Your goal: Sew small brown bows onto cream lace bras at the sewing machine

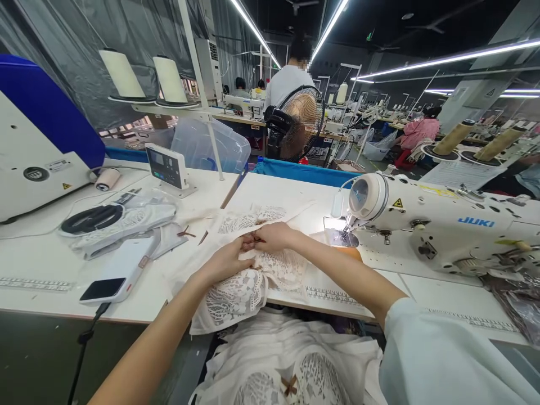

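Observation:
A white lace garment (236,295) lies across the sewing table (287,188) and hangs over its front edge into my lap. Both hands meet on it near the table's middle. My left hand (228,260) pinches the lace with its fingers closed. My right hand (272,236) is also closed on the lace, and a small dark piece shows between the fingertips of the two hands. The white JUKI sewing machine (439,228) stands to the right, its needle area (343,236) lit by a small lamp, a short way right of my right hand.
On the left table lie a phone on a white power bank (120,275), bagged white garments (122,222) with a black coil, a control panel (166,166) and another machine (37,140). Thread cones (122,73) stand above. A fan (297,121) and a standing person (289,76) are behind.

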A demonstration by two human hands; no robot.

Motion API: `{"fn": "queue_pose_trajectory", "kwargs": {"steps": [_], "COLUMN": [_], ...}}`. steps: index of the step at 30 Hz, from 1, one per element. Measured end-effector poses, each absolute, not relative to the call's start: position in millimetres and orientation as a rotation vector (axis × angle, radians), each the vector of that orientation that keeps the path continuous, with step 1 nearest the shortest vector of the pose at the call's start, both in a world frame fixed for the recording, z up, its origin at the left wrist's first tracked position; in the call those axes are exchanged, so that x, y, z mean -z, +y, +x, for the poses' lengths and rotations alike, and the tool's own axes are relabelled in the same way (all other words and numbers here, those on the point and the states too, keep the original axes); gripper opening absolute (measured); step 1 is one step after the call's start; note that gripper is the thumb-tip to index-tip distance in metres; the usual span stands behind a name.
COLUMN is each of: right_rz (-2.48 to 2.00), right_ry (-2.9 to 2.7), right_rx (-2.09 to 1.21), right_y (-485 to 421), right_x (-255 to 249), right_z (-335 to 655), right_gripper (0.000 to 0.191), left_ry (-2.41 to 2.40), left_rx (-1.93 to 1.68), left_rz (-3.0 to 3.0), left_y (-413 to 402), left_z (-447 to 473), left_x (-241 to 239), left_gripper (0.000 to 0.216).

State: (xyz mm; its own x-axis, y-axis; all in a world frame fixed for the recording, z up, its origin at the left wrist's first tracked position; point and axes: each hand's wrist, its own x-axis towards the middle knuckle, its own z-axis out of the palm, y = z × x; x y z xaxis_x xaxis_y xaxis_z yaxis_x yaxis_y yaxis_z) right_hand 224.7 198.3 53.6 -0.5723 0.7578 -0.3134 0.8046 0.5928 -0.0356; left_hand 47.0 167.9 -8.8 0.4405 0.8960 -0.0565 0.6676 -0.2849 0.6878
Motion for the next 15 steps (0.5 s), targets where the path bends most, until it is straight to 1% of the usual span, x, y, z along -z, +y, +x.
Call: {"fn": "queue_pose_trajectory", "kwargs": {"steps": [4,6,9,15], "right_rz": [1.34,1.332,1.359,1.459], "right_ry": [2.464,2.462,2.468,2.354], "right_rx": [0.37,0.403,0.396,0.365], "right_y": [197.1,196.6,196.3,199.8], "right_x": [-56.9,-57.0,-55.5,-54.2], "right_z": [228.6,231.4,235.9,240.2], "right_gripper": [0.053,0.056,0.047,0.037], "left_ry": [1.379,1.42,1.463,1.452], "left_rx": [-0.406,-0.383,-0.363,-0.296], "left_rz": [2.065,2.076,2.097,2.154], "left_y": [164.8,164.0,162.8,160.1], "left_z": [50.5,52.8,55.5,58.9], "left_x": [11.0,12.7,14.6,11.0], "left_gripper": [0.055,0.052,0.049,0.028]}}
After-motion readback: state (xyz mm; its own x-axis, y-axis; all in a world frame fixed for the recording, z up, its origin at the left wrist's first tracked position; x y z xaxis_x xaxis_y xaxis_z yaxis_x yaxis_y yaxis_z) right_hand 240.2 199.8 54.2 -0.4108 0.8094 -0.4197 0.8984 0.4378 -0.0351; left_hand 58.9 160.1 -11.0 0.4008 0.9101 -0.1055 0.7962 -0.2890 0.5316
